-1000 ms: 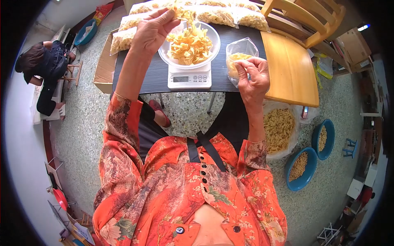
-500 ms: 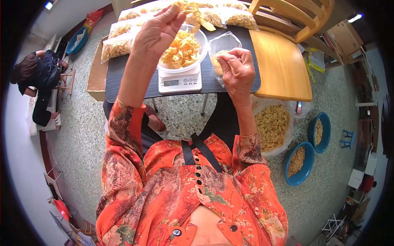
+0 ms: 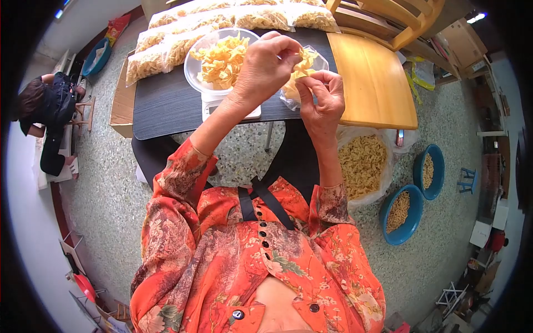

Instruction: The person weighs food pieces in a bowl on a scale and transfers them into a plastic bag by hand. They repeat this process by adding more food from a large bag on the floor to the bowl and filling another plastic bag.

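Dried yellow curled pieces (image 3: 304, 62) are pinched in the fingers of my left hand (image 3: 269, 66), held above a clear plastic bag (image 3: 291, 99). My right hand (image 3: 323, 102) is closed in a pinch on the bag's edge, close beside my left fingertips. The bag has some pale yellow contents and is partly hidden behind my hands. To the left, a clear round bowl (image 3: 194, 76) heaped with dried yellow pieces (image 3: 222, 61) rests on a white kitchen scale (image 3: 253, 113). My left forearm covers much of the scale, including its display.
Several filled bags (image 3: 258, 18) line the back of the dark table (image 3: 166, 105). A wooden chair (image 3: 372, 83) adjoins it on the right. Below are a large bag of dried pieces (image 3: 363, 166) and two blue basins (image 3: 401, 233). Another person (image 3: 53, 105) sits far left.
My left hand has come right and down from above the bowl to the bag's mouth with dried yellow pieces. My right hand stays at the bag. The view has shifted slightly.
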### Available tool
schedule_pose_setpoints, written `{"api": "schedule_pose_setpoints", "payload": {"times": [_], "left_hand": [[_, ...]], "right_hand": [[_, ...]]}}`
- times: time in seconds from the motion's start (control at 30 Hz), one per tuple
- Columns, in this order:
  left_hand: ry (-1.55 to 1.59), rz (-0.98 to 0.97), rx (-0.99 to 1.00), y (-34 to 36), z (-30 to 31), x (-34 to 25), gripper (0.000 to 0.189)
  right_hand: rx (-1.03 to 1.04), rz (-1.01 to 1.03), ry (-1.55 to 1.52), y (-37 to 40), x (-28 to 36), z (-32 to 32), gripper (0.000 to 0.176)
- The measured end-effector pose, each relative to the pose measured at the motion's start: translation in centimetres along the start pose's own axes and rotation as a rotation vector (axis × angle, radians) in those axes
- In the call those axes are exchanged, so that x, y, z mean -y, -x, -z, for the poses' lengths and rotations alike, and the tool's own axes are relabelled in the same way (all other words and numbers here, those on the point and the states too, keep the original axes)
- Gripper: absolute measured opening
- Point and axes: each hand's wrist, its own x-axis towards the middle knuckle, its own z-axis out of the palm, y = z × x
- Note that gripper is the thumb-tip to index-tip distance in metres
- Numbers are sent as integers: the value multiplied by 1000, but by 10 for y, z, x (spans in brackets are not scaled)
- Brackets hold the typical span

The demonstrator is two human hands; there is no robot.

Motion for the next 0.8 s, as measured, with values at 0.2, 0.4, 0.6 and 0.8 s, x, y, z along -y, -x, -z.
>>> {"api": "schedule_pose_setpoints", "payload": {"times": [0.2, 0.4, 0.6, 0.8], "left_hand": [[-413, -121, 200, -5, 0, -13, 18], [-297, -143, 196, 6, 6, -39, 17], [-412, 16, 485, 6, -11, -25, 39], [-120, -221, 104, -1, 26, -28, 15]], "right_hand": [[-24, -23, -43, 3, -2, 1, 17], [-64, -22, -32, 5, -2, 6, 15], [-35, 2, 4, 11, -5, 8, 13], [-36, -26, -20, 6, -2, 6, 12]]}}
